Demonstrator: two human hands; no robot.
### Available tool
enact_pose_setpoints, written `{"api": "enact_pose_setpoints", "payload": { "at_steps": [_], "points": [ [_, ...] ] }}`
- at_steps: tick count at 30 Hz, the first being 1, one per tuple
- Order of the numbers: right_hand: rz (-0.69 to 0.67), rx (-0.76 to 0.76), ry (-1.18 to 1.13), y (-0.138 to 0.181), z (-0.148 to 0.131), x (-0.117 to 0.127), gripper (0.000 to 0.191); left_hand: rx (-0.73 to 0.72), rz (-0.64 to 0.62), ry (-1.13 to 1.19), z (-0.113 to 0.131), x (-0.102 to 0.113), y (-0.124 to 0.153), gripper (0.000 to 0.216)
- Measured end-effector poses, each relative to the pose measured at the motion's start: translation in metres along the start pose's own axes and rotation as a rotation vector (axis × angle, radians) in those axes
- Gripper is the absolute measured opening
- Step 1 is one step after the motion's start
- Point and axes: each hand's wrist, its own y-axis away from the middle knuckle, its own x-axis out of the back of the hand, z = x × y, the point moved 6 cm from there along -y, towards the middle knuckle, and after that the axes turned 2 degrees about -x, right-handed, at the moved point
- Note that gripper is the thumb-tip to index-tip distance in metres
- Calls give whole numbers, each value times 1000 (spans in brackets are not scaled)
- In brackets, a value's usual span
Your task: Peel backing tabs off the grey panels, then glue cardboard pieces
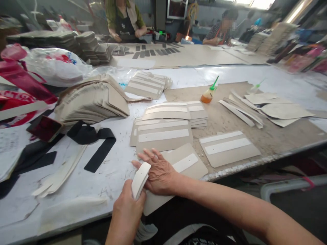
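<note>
My left hand (pixel 127 207) is closed around a small bundle of white strips (pixel 140 178) at the table's front edge. My right hand (pixel 162 174) lies flat, fingers apart, on a beige panel (pixel 200 167) that overhangs the edge a little. Part of a white strip (pixel 185 163) shows on this panel; the rest is under my right hand. Just beyond my fingertips, a pile of beige panels (pixel 166 144) bears pairs of white strips. To the right, another panel with two strips (pixel 230 148) lies alone.
A small bottle of amber liquid with a green nozzle (pixel 208 94) stands beyond the panels. Loose off-white pieces (pixel 283 110) lie at right. At left are a fanned stack of panels (pixel 94 102), black strap (pixel 100 149) and plastic bags (pixel 56 63). Two people sit across the table.
</note>
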Motion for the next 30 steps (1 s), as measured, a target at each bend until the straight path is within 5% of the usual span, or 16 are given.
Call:
{"api": "enact_pose_setpoints", "payload": {
  "at_steps": [7,13,21,25,30],
  "points": [
    [39,-5,28,8,14,14,59,-76,-42,-19,-9,-8,-5,14],
    [74,-10,45,31,45,34,65,-157,55,28,-6,-8,0,9],
    [198,-33,48,35,43,39,47,-183,194,63,-3,-13,2,15],
    [253,-33,122,42,37,35,49,-214,159,274,9,-3,21,21],
    [272,-22,234,45,41,15,52,-144,296,411,4,18,62,26]
  ]
}}
